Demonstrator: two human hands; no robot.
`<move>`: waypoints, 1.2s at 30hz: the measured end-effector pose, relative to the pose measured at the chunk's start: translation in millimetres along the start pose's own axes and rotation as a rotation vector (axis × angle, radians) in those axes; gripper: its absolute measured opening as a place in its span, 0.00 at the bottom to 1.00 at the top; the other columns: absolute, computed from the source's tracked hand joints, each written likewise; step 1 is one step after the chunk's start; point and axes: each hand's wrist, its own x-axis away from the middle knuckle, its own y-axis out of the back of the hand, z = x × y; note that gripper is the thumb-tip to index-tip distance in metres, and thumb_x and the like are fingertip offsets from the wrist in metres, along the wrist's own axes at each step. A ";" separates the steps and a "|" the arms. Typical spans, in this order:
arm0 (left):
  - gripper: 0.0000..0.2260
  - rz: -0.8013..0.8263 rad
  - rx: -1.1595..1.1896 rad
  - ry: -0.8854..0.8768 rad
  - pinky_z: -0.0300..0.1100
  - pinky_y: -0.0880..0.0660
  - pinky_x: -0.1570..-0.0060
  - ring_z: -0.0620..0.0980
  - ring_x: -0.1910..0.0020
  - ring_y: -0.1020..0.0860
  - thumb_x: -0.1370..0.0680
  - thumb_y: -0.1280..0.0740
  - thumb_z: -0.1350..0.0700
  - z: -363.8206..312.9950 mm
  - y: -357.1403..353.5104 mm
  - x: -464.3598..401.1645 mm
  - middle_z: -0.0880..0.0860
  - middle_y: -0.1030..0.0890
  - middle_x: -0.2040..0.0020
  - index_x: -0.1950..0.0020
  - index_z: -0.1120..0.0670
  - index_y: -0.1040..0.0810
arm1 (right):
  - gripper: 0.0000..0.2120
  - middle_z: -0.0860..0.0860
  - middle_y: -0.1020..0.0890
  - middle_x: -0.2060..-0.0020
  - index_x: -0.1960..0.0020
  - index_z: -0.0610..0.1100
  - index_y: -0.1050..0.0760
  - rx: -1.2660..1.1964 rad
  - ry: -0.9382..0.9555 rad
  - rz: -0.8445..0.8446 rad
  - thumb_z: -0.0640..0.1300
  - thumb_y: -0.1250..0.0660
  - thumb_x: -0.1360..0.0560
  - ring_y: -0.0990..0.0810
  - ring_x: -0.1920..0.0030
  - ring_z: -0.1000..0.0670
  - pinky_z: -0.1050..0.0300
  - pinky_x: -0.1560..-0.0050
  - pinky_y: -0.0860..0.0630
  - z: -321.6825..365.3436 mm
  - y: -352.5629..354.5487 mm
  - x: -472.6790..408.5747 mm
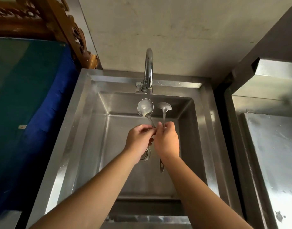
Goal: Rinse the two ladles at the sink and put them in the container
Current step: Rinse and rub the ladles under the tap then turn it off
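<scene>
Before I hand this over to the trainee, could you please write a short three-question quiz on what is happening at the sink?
1. True or false: each hand holds one ladle over the sink.
2. Which ladle bowl faces the camera more openly? A) the left ladle B) the right ladle
3. Fill in: no water is seen running from the ____.

Key
1. True: the left hand and the right hand each grip a handle.
2. A; the right one is seen nearly edge-on.
3. tap
</scene>
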 end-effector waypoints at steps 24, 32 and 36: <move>0.19 -0.032 -1.538 -0.926 0.49 0.27 0.49 0.57 0.41 0.26 0.26 0.26 0.54 -92.5 40.0 -240.8 0.56 0.22 0.41 0.38 0.58 0.23 | 0.10 0.50 0.16 0.60 0.46 0.47 0.32 0.158 -0.063 -0.070 0.51 0.34 0.21 0.19 0.62 0.54 0.54 0.62 0.24 -10.8 -20.8 -67.0; 0.06 0.026 -1.472 -0.840 0.45 0.34 0.58 0.59 0.46 0.25 0.27 0.31 0.59 -104.5 37.9 -243.5 0.54 0.24 0.53 0.51 0.56 0.21 | 0.14 0.48 0.15 0.57 0.43 0.46 0.31 0.188 -0.076 -0.063 0.53 0.34 0.22 0.18 0.57 0.48 0.50 0.57 0.22 -12.3 -19.1 -72.5; 0.08 0.035 -1.477 -0.810 0.45 0.35 0.58 0.60 0.46 0.25 0.26 0.33 0.60 -109.5 36.3 -240.7 0.57 0.23 0.49 0.48 0.57 0.20 | 0.13 0.48 0.15 0.59 0.43 0.46 0.31 0.174 -0.084 -0.050 0.52 0.33 0.21 0.18 0.61 0.53 0.57 0.66 0.28 -8.1 -15.4 -74.2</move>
